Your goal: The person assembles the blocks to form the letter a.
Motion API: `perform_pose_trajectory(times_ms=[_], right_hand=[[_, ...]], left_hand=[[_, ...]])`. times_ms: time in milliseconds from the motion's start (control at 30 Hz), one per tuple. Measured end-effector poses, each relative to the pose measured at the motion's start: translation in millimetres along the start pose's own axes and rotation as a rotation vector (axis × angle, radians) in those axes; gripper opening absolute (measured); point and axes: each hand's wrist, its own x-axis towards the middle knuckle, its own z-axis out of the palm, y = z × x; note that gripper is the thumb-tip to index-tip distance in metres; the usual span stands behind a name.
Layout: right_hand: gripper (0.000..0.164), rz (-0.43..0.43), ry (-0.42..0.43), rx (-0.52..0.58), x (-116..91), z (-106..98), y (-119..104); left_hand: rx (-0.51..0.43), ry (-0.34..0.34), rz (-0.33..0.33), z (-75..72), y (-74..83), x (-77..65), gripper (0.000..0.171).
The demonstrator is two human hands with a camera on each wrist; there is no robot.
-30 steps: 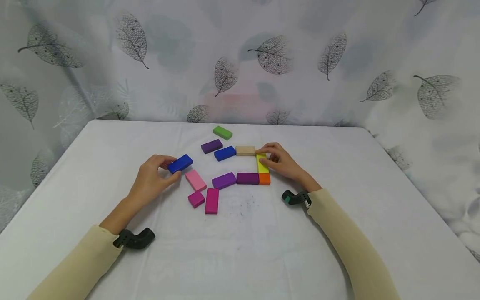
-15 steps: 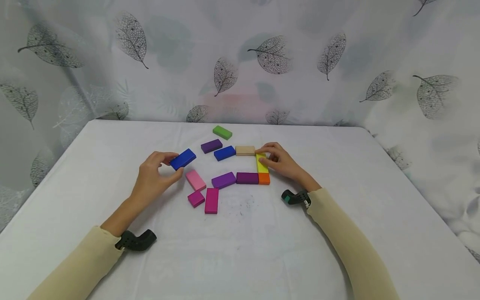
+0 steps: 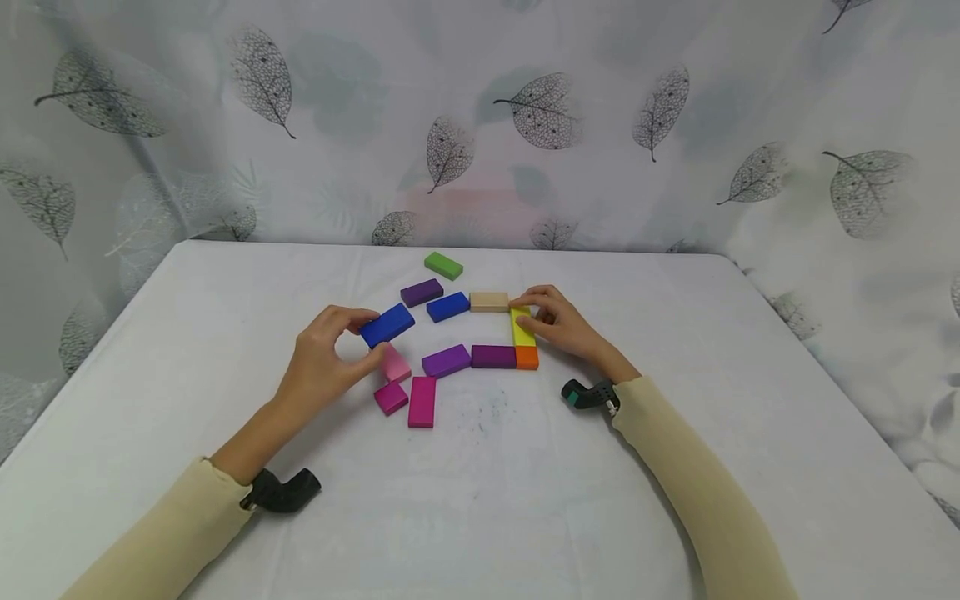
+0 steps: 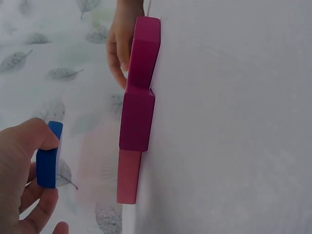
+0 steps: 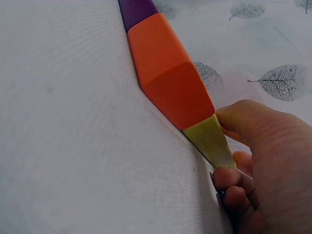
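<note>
My left hand (image 3: 318,358) pinches a blue block (image 3: 387,325) between thumb and fingers, tilted above the table. In the left wrist view the same blue block (image 4: 47,168) stands apart from the pink and magenta blocks. My right hand (image 3: 566,327) grips a yellow block (image 3: 522,335) lying on the table, thumb on its near side and fingers toward its far end. An orange block (image 3: 527,357) touches the yellow one's near end, and a dark purple block (image 3: 493,357) adjoins the orange. At the far end sits a beige block (image 3: 489,302), beside a second blue block (image 3: 447,307).
A purple block (image 3: 446,361) continues the near row. Below the held block lie a pink block (image 3: 395,365), a small magenta block (image 3: 391,397) and a longer magenta block (image 3: 422,402). Farther back are a violet block (image 3: 422,292) and a green block (image 3: 443,266), near the white table's (image 3: 300,258) far edge.
My left hand has lifted the blue block and carried it to the right, so that thumb and block now partly cover the pink block. The right hand stays at the yellow block.
</note>
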Motion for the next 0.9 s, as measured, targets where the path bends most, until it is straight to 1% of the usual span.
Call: perform_pose_trajectory(times_ms=[367,500,667,900], right_hand=[[0.034,0.011,-0.001,-0.010,0.5,0.1,1.0],[0.034,0.008,0.001,-0.011,0.6,0.2,1.4],[0.034,0.002,0.001,-0.010,0.7,0.1,2.0],[0.033,0.005,0.002,-0.014,0.3,0.2,0.7]], left_hand=[[-0.050,-0.044,0.091,10.1,14.7,-0.8,0.040],[-0.055,-0.058,0.125,14.5,22.2,-1.0,0.039],[-0.061,-0.068,0.177,21.6,27.9,0.6,0.039],[-0.082,-0.102,0.192,31.4,39.6,0.0,0.037]])
